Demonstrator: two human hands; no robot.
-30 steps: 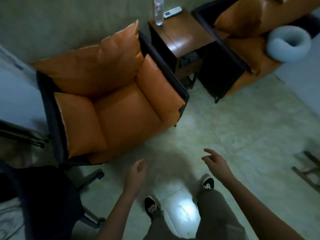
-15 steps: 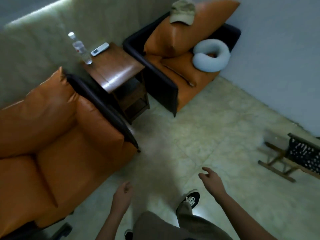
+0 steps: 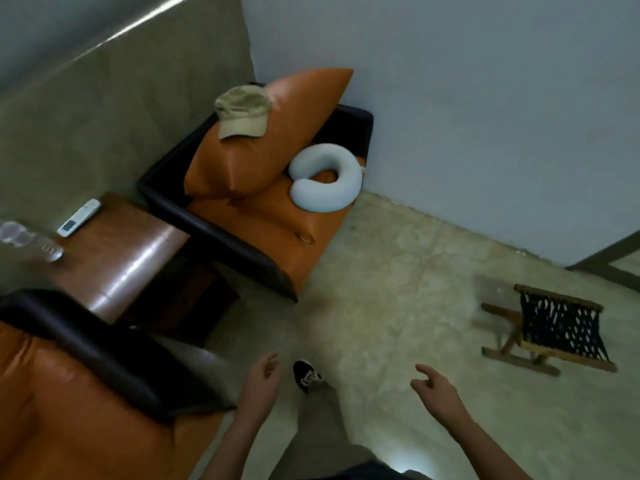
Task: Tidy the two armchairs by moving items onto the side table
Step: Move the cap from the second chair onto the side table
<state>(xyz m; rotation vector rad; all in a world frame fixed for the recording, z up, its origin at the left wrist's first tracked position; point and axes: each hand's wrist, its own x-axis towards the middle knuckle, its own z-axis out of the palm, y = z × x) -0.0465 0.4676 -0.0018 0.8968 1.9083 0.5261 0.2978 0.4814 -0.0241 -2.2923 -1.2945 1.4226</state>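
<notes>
Left grip (image 3: 261, 379) and right grip (image 3: 437, 389) loose, fingers spread, empty.
I judge cap (image 3: 242, 112) and neck pillow (image 3: 327, 180) remain on armchair (image 3: 259, 225), not worktop (image 3: 138, 251).

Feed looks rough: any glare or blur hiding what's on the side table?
Head view: glare streaks the side table top but hides nothing; the water bottle at the frame edge is smeared by blur; the remote control beside it reads clearly.
</notes>
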